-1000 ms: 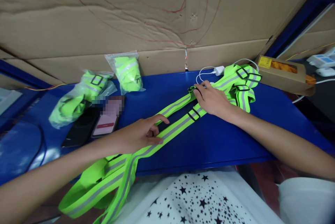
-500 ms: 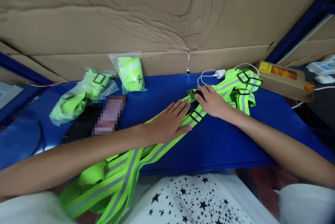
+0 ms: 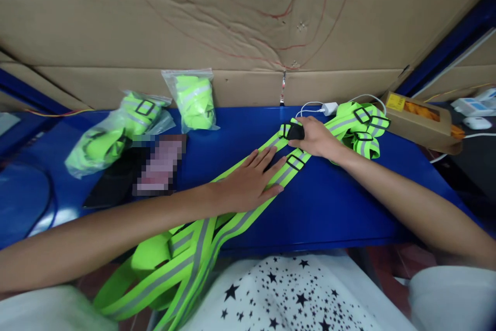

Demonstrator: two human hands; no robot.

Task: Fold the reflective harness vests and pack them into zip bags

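Observation:
Neon-yellow reflective straps (image 3: 236, 225) with grey stripes run diagonally over the blue table, and their near ends drop over its front edge. My left hand (image 3: 248, 181) lies flat across them with fingers spread. My right hand (image 3: 315, 136) is closed around a black buckle (image 3: 295, 131) on the upper strap. Between the hands, a black slide adjuster (image 3: 295, 162) sits on the lower strap. Beyond my right hand, more of the strapping is bunched into a pile (image 3: 362, 127) with several black adjusters. My right fingertips are partly hidden behind the buckle.
Two clear bags, one upright (image 3: 194, 102) and one lying (image 3: 116, 132), hold similar strapping. A black phone-like object (image 3: 112, 178) and a pixelated flat item (image 3: 160, 166) lie at left. A white charger (image 3: 330, 109) and an open cardboard box (image 3: 422, 127) stand at back right.
My right hand has shifted from resting with fingers extended over the straps to gripping the black buckle, which now shows more fully. My left hand stays on the straps.

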